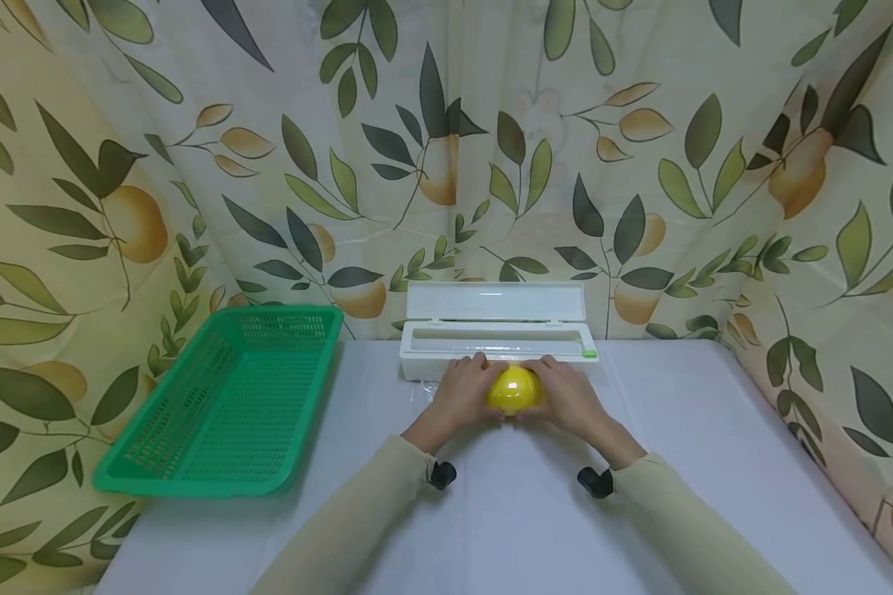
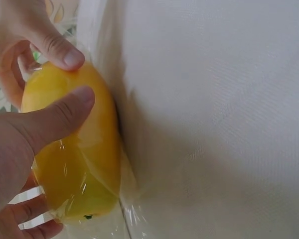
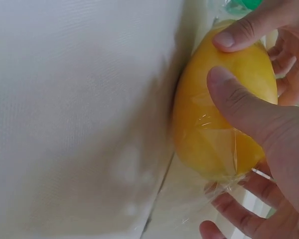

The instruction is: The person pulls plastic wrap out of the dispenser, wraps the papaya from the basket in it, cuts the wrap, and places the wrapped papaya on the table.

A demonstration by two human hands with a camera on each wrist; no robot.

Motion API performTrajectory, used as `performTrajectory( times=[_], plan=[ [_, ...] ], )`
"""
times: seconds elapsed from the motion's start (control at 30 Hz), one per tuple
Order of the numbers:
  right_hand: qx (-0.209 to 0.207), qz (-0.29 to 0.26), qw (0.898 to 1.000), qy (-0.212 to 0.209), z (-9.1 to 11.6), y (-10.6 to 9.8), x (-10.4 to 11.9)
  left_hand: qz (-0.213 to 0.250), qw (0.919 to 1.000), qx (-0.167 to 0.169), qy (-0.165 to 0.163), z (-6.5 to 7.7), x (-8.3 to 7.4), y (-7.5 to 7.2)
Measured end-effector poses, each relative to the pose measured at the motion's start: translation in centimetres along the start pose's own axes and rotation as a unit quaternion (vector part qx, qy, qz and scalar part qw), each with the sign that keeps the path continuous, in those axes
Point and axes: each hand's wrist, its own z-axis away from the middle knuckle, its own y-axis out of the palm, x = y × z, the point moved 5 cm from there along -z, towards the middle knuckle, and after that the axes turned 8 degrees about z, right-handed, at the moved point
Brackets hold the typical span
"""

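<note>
An oval yellow fruit [image 1: 515,390], its exact kind unclear, sits on the table between both hands, with clear plastic film [image 2: 134,214] around it. From the left, my left hand [image 1: 461,392] holds it, thumb on the near face and fingers reaching round the side. My right hand [image 1: 571,397] grips the opposite side the same way, its thumb across the film in the right wrist view. A small green stem spot shows at one end in the left wrist view. Just behind stands a white cling film dispenser [image 1: 426,365] with its lid [image 1: 494,302] raised.
On the left of the table lies a green plastic basket [image 1: 292,463] with perforated walls. A white cloth [image 1: 491,529] covers the table. Behind and at the sides hangs a leaf-and-fruit patterned curtain [image 1: 446,240]. A green slider [image 1: 589,354] sits at the dispenser's right end.
</note>
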Motion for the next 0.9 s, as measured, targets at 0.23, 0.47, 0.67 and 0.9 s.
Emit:
performTrajectory(
  times=[0.23,0.47,0.67,0.9],
  plan=[
    [-0.004,0.014,1.0,-0.006,0.7,-0.4,-0.4,-0.005,1.0,0.003,-0.002,-0.2,-0.3,-0.1],
    [-0.046,0.034,0.998,-0.01,1.3,-2.2,-1.9,-0.023,0.9997,0.005,-0.005,-0.2,-0.5,-0.2],
    [-0.1,0.014,0.995,0.017,1.2,-3.6,-4.7,-0.038,0.9992,0.003,-0.007,0.2,-0.8,-0.3],
    [-0.085,-0.007,0.994,0.069,0.7,-3.3,-8.6,-0.04,0.9991,-0.009,-0.005,0.2,-1.2,-0.1]
  ],
)
